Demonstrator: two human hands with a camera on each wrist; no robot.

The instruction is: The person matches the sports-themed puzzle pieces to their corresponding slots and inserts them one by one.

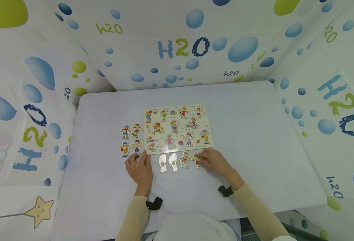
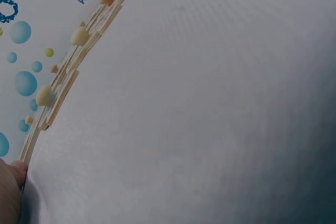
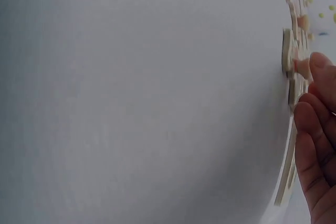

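Observation:
A wooden peg-puzzle board [image 1: 161,117] printed with sports children lies on the white table. My left hand [image 1: 140,172] rests at its lower left corner, a fingertip against the edge. My right hand [image 1: 217,163] is at the rightmost puzzle piece [image 1: 197,160] of the row below the board; thumb and fingers pinch at its small knob [image 3: 302,67]. Left of it in that row lie another child-figure piece [image 1: 184,160] and two pale, shiny pieces, one silver-white piece [image 1: 172,162] and a second pale piece [image 1: 162,163].
Several cut-out figure pieces, such as a skater piece [image 1: 136,130], lie left of the board in two rows. The white-covered table [image 1: 255,134] stretches to both sides. Patterned curtains [image 1: 183,63] stand behind and at the sides.

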